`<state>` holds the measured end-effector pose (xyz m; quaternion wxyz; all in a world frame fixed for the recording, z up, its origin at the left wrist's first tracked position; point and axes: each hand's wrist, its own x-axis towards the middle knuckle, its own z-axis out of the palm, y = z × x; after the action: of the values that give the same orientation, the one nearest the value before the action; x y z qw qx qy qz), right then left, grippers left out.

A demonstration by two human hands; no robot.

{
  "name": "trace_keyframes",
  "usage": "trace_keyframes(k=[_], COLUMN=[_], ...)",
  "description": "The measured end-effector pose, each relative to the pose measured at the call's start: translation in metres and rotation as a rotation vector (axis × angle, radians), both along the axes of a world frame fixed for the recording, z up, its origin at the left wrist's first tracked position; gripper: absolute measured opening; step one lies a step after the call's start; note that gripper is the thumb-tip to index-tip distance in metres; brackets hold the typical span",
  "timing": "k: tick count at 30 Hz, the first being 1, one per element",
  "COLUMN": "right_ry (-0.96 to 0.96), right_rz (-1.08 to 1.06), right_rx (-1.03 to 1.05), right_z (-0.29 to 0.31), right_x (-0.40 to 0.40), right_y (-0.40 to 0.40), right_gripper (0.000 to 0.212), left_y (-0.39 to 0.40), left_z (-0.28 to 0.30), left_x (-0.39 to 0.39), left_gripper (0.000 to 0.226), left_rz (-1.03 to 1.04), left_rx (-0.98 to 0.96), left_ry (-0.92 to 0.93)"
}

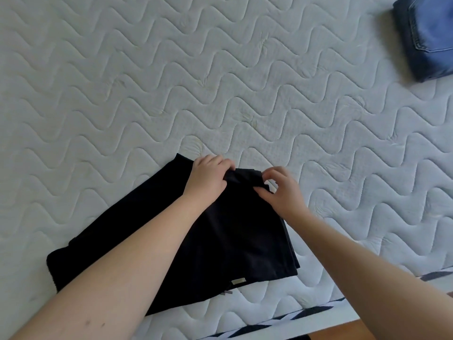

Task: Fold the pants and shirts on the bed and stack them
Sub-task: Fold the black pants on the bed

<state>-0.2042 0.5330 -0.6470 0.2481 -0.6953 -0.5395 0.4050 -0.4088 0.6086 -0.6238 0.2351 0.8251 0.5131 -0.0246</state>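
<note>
Two hands work together at the far edge of the black garment (pixel 171 241), which lies on the near part of the mattress (pixel 171 82). The left hand (pixel 208 177) has its fingers curled over the top edge and grips a fold of the dark cloth there. The right hand (pixel 279 190) is just beside it. Its thumb and first fingers are bent and seem to pinch the same raised fold from the other side, while the other fingers are spread a little loose. Between the two hands the cloth stands up in a small ridge; the rest of the garment lies flat.

I think the step in hand is to make or correct a fold along this far edge. To do it well, both hands should keep the edge straight and pull it evenly, so that the layers below do not slide. At the right side of the garment several layers already show one over the other, and they could shift if the pull is only from one side. After the fold, it is good to press the cloth flat with the palms.

Near the front edge a small light label (pixel 66 280) is visible on the garment. Folded blue jeans (pixel 429 38) rest well apart, at the far right corner of the mattress, probably the place for the stack.
</note>
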Motion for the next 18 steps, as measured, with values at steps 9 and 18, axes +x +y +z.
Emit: trace_keyframes(k=[9,18], right_ry=[0.099,-0.106], right_rz=[-0.222,-0.019], right_rx=[-0.182,-0.274], right_z=[-0.002,-0.007], right_x=[0.001,-0.005], right_y=[-0.008,0.025], right_gripper=[0.036,0.013], left_y=[-0.026,-0.041], left_z=[0.000,0.009], left_x=[-0.018,-0.030], left_gripper=[0.029,0.025], left_rz=[-0.098,-0.147], left_rx=[0.125,0.040], left_ry=[-0.198,-0.275])
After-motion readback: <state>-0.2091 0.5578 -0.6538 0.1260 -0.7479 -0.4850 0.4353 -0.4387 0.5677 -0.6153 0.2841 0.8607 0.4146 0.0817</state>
